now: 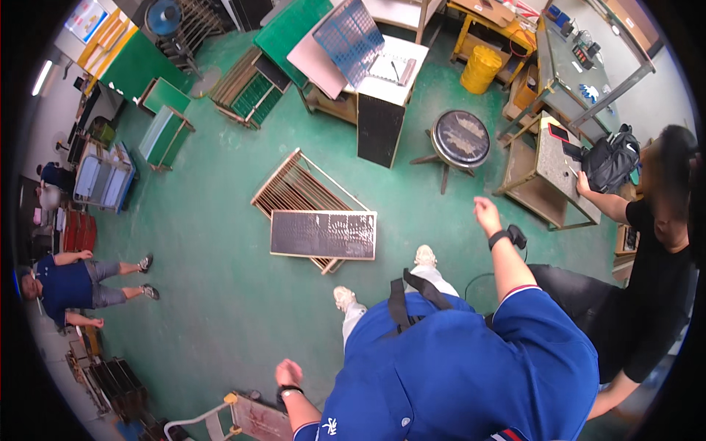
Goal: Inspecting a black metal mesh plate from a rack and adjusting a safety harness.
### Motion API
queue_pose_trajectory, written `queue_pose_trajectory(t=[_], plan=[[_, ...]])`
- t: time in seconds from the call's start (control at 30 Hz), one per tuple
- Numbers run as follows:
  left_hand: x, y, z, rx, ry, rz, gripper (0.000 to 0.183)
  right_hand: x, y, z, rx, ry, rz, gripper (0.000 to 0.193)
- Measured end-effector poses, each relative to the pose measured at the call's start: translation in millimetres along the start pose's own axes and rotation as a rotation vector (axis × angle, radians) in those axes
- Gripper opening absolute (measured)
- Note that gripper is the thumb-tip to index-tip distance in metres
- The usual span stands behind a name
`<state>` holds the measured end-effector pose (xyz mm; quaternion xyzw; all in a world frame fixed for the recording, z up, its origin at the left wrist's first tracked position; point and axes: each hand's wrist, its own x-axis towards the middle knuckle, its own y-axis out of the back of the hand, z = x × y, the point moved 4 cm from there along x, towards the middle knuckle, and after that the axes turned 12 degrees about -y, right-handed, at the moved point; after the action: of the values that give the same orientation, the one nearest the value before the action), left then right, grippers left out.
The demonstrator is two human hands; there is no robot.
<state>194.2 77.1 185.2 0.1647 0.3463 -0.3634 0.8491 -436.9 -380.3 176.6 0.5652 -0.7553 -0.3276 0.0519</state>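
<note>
Both my arms are held out from my sides, away from any object. My left hand (289, 373), with a dark band at the wrist, is loosely closed above the floor at the lower left and shows nothing in it. My right hand (487, 215) is raised ahead on the right, fingers curled in and empty; a black wristband sits behind it. On the floor before my feet stands a slatted wooden rack (309, 187), with a worn dark board (323, 235) with a pale frame across its near end. Neither hand touches them.
A round black stool (461, 137) stands ahead right. Beyond the rack is a workbench (403, 51) with a blue grid panel (349, 40). A person in black (651, 242) is close on my right, beside a small table (544, 162). Another person (70, 283) stands far left. A metal-framed cart (257, 419) is behind my left hand.
</note>
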Motion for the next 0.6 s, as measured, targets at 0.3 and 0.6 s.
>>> queue_pose_trajectory(t=[0.3, 0.6], plan=[[-42.2, 45.7, 137.3, 0.132, -0.274, 0.576, 0.021, 6.4, 97.8, -142.3, -0.04, 0.216, 0.186, 0.024], [-69.6, 97.3, 180.9, 0.191, -0.43, 0.702, 0.023, 19.9, 177.1, -163.1, -0.149, 0.349, 0.373, 0.027]])
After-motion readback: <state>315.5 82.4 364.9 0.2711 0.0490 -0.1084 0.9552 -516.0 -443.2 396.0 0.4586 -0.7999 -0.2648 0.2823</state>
